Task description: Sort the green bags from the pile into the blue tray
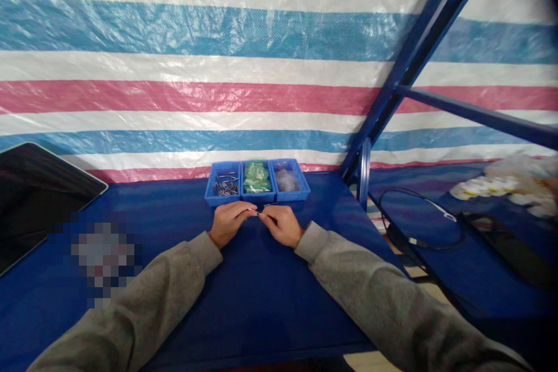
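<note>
My left hand [228, 223] and my right hand [283, 225] meet over the blue table, just in front of three small blue bins. Both are closed, fingertips nearly touching. A thin, shiny metal piece [253, 210] runs between their fingertips; its exact kind is too small to make out. Another thin dark sliver [271, 204] shows just above my right fingers, and I cannot tell whether it is held. Slim metal parts [226, 186] lie loose in the left bin [210, 190]. Green plastic packets [256, 176] fill the middle bin [258, 197], and clear plastic bags [286, 179] the right bin [302, 192].
A dark-screened panel [39, 203] stands at the left, with a pixelated patch [103, 253] near it. To the right rise blue metal bars [407, 70]. Beyond them, a second table carries a black cable [381, 209] and white rolls [483, 187]. Striped sheeting [196, 93] hangs behind.
</note>
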Tool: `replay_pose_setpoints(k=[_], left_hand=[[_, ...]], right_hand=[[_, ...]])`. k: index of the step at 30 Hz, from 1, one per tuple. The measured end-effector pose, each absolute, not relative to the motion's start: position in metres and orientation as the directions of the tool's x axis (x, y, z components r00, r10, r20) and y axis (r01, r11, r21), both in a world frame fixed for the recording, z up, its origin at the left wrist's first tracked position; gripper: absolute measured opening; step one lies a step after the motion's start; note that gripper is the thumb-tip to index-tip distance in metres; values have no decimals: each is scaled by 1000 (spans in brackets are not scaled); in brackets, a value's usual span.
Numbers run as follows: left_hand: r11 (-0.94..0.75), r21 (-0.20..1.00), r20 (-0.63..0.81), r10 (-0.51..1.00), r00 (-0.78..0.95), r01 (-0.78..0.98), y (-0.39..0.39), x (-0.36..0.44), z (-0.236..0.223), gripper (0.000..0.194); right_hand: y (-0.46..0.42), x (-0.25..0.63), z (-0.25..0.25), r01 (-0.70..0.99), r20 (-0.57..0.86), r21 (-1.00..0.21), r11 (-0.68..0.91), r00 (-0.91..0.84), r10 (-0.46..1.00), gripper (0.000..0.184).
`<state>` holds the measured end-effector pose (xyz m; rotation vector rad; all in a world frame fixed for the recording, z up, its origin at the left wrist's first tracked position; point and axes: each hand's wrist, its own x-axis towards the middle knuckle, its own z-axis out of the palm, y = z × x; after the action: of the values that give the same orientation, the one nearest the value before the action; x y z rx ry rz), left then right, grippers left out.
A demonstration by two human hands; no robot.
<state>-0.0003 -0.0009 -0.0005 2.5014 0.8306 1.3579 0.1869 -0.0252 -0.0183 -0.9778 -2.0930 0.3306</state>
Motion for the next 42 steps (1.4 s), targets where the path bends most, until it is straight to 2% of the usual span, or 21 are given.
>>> replay_pose_setpoints(k=[6, 13, 18, 30, 36, 42], left_hand=[[-810, 433, 698, 579, 422, 395, -3, 0, 3, 11], [-766, 509, 697, 634, 336, 391, -3, 2, 4, 12], [-760, 517, 694, 641, 328, 393, -4, 3, 4, 10], [-790, 406, 733, 582, 351, 460, -1, 1, 0, 12], [-790, 353, 728, 568, 384, 501, -2, 1, 4, 20], [-740, 403, 748, 605, 272, 538, 1, 2, 0, 21]], right_hand=[[-25, 186, -15, 550, 537, -508, 663, -400, 743, 38], [-26, 186, -14, 566, 567, -514, 644, -340, 751, 38], [-25, 186, -15, 562, 582, -514, 648, -328, 745, 37], [-26, 186, -15, 581, 577, -517, 628, -306, 757, 36], [-27, 186, -11, 587, 578, -532, 611, -276, 768, 37], [-26, 185, -15, 596, 574, -533, 601, -268, 774, 38]])
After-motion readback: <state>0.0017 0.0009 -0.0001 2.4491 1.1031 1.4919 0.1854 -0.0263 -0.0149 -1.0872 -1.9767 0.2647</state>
